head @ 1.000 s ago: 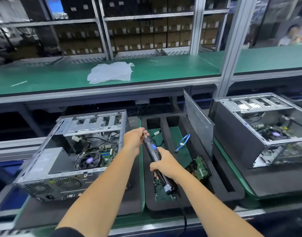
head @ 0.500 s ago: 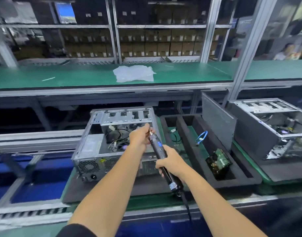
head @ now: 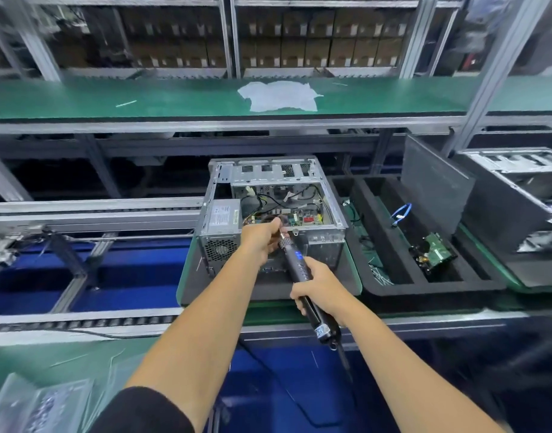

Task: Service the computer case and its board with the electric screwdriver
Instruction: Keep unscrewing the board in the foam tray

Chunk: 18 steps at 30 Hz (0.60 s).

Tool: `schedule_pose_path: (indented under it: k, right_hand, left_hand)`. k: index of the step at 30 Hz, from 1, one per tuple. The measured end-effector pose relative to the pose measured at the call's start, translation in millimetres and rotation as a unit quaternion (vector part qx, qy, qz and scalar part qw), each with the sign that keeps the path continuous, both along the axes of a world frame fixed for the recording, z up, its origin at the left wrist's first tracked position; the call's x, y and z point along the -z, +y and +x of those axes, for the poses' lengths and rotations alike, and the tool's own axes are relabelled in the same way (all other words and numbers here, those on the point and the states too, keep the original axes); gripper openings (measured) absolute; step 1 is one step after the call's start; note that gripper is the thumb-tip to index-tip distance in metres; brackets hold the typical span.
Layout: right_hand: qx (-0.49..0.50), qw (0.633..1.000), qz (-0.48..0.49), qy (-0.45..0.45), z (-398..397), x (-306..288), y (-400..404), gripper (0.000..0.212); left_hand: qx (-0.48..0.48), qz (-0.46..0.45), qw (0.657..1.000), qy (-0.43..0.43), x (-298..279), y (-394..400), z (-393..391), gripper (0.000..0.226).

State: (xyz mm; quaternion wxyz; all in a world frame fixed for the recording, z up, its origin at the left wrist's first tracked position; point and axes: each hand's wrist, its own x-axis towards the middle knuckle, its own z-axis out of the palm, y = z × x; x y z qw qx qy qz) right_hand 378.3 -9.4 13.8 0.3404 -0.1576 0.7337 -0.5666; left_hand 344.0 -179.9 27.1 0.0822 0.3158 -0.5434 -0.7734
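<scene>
- Hands: your right hand (head: 318,287) grips the body of the electric screwdriver (head: 299,273); your left hand (head: 262,237) is curled round its front end, so the bit is hidden.
- Computer case (head: 273,210): lies open on a pallet just beyond the hands, with the board (head: 295,217) showing inside.
- Risk: a poorly seated bit may slip off a screw and scratch the board.
- Risk: loose internal wires (head: 256,200) near the tip could snag.
- Risk: the trailing cord (head: 345,360) may tug and spoil your aim.

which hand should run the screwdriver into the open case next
Right. The right hand already grips the screwdriver by its body, while the left hand only pinches its front end, steadying the tip over the open case.
</scene>
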Motion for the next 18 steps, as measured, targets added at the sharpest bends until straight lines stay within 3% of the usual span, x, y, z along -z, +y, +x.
schedule_pose_path:
  k: [9, 18]
  right_hand:
    - [-0.022, 0.999, -0.01, -0.027, 0.4, 10.0, 16.4, 0.057]
    - [-0.019, 0.998, 0.031, -0.052, 16.1, 44.0, 21.5, 0.049]
  left_hand:
    - [-0.027, -0.002, 1.0, 0.0, 12.0, 19.4, 10.8, 0.014]
    - [-0.031, 0.058, 0.996, -0.055, 47.8, 33.1, 28.4, 0.022]
